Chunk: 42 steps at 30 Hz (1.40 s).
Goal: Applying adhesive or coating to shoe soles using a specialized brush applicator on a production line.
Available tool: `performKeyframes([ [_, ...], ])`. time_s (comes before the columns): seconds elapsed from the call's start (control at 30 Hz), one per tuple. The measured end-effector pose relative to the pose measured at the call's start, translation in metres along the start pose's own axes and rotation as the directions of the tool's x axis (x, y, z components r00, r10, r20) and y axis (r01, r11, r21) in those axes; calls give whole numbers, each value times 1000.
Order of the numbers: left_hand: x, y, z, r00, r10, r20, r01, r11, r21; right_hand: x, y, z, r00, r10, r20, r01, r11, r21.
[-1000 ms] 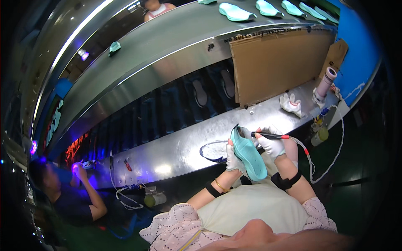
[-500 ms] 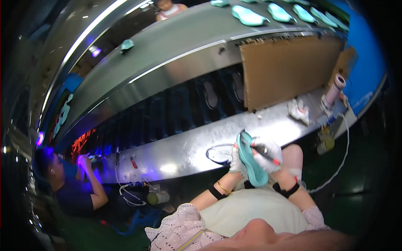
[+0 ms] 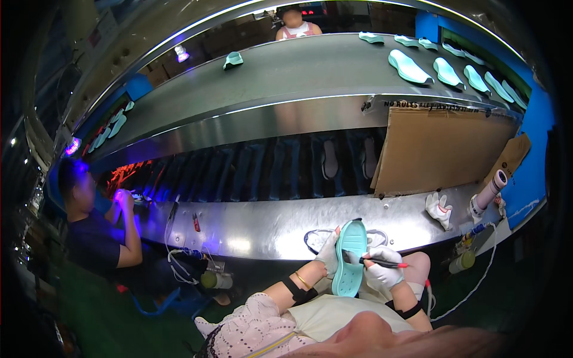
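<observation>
My left hand [image 3: 328, 253], in a pale glove, grips a teal shoe sole [image 3: 347, 281] by its left side and holds it up over my lap. The sole's hollow inner face is turned toward me, with small holes in its lower part. My gloved right hand [image 3: 383, 274] is closed around a brush [image 3: 388, 263] with a black handle and red end. The brush's tip lies against the inside of the sole, near its middle. Behind the sole, a dark-rimmed shoe piece [image 3: 316, 240] and a greyish one [image 3: 376, 238] rest on the metal bench [image 3: 256, 230], partly hidden.
Teal soles [image 3: 447, 73] lie on the conveyor belt [image 3: 310, 65]. A cardboard sheet [image 3: 444, 149] leans before it. On the bench are a white glove [image 3: 439, 210], a pink cylinder [image 3: 490, 190] and red-handled pliers [image 3: 196, 222]. One co-worker [image 3: 98, 232] sits left; another person [image 3: 296, 27] is beyond the belt.
The view has swung, showing more of the belt. The sole has turned so its hollow face shows more fully. The brush remains in my right hand, its tip now visible inside the sole.
</observation>
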<state>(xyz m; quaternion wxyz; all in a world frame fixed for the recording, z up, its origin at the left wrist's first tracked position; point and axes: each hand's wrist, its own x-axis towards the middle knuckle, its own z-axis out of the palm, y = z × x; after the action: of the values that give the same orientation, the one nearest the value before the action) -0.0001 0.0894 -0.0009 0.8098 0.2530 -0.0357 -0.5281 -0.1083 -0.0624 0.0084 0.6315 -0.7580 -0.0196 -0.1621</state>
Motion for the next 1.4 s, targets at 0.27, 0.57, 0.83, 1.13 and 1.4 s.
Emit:
performKeyframes([
  [0.27, -16, -49, -33, 999, -30, 23, 25, 983, 179, -11, 1, -11, 995, -83, -62, 79, 994, -70],
  [0.57, 34, -29, -12, 990, 140, 32, -138, 989, -52, 5, -11, -7, 987, -74, -140, 76, 997, 10],
  [0.83, 43, -13, 11, 947, 297, 123, -253, 925, -284, 1, -6, -2, 975, 97, -200, -44, 966, 255],
  [1.13, 49, 14, 6, 917, 296, 269, -233, 942, -242, 7, -14, -9, 966, 259, -8, -198, 759, 620],
  [1.4, 44, 46, 6, 953, -41, 302, -66, 940, 336, 23, -18, -28, 948, 49, 314, -107, 979, 171],
])
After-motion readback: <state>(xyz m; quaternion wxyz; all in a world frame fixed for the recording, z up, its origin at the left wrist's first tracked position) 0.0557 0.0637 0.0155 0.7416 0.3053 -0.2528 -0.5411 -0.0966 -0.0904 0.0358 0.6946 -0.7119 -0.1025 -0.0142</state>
